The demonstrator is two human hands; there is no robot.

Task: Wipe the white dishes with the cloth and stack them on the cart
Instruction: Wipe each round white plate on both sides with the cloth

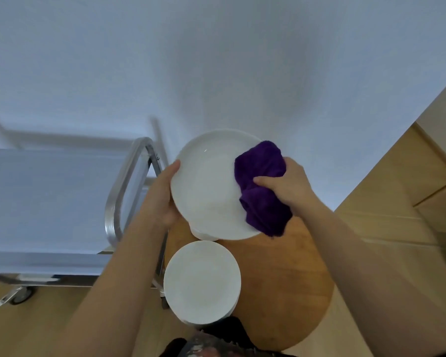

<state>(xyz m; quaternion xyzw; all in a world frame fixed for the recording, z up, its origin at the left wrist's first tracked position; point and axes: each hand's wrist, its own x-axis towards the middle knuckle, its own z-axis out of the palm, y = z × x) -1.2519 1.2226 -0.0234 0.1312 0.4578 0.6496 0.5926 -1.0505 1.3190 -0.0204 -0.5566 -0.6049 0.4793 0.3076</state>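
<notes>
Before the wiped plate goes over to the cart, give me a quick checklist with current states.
1. Left hand grip on the held plate: ok, fingers curl round its left rim.
2. Purple cloth on the plate: ok, right hand presses it on the right side.
3. Plate fully wiped: cannot tell.
4. Cart top has room to set it down: ok, the visible surface is bare.
5. Path past the cart handle: ok, the plate is held above and right of it.
6. Stack of plates on the round wooden table: ok, apart from the held plate.
</notes>
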